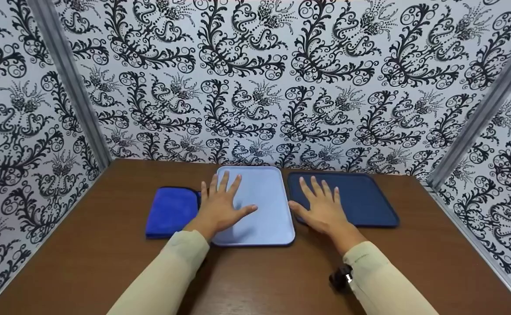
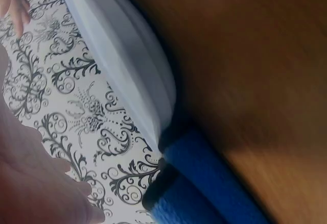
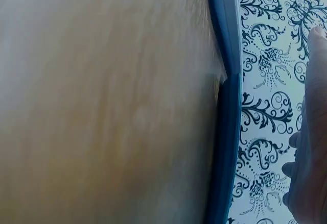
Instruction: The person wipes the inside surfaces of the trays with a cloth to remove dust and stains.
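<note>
My left hand (image 1: 221, 208) is spread, palm down, over the left side of a light blue tray (image 1: 266, 205); a shadow falls on the tray below it. Fingers straight and apart, my right hand (image 1: 323, 210) hovers over the left part of a dark navy tray (image 1: 360, 199). Neither hand holds anything. Just left of the light tray lies a folded blue cloth (image 1: 172, 212) with a dark edge. In the left wrist view, the cloth's folded layers (image 2: 204, 183) and the pale tray's rim (image 2: 127, 55) show beyond the left hand (image 2: 36, 178).
The brown table (image 1: 272, 280) carries both trays side by side near its back edge. A patterned black-and-white wall (image 1: 246, 109) stands behind, with grey posts (image 1: 74, 87) at the corners. A small black device (image 1: 340, 278) sits at the right wrist.
</note>
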The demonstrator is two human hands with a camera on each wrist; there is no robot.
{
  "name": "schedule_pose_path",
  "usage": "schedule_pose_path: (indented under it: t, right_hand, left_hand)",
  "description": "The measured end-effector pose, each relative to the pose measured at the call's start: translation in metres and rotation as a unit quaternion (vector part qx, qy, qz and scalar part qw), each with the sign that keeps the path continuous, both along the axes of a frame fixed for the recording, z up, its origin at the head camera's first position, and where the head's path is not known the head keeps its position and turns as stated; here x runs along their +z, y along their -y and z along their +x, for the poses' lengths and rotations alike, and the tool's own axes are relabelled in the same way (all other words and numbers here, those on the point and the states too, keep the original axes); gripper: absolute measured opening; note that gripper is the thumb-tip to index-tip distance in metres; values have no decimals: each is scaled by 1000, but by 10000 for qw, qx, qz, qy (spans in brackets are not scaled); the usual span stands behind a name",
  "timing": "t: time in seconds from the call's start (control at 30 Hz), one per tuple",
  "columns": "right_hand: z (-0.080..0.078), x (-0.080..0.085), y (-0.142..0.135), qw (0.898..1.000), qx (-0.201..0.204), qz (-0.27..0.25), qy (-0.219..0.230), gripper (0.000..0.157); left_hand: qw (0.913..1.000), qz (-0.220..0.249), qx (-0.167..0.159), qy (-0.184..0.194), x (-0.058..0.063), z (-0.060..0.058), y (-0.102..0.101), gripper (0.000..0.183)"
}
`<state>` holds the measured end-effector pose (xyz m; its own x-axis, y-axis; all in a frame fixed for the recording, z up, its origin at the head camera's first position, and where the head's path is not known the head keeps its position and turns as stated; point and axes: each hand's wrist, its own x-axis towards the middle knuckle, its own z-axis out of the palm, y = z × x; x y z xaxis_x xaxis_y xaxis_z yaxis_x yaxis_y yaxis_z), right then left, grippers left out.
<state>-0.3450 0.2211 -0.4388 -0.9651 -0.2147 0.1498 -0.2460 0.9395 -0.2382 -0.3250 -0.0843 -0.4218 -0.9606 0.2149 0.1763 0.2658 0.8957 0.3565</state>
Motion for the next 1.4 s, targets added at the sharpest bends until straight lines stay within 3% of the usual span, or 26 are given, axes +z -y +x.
schedule_pose_path:
  t: [0.23, 0.77, 1.1, 1.4]
  right_hand:
    - [4, 0, -15, 9978, -172, -612, 175, 89]
    - [19, 3, -59, 9864, -620, -1483, 344, 86]
    - [23, 4, -81, 9578, -943, -2561, 904, 86]
    - [27, -1, -101, 9443, -1513, -2832, 728, 87]
  left_hand:
    - [9992, 331, 205, -60, -1, 2, 23, 99]
    - [9915, 804, 815, 624, -8, 9, 89, 107]
    - [9811, 1235, 1217, 860, -14, 13, 129, 110]
    - [9744, 1537, 1259, 1050, -16, 13, 144, 110]
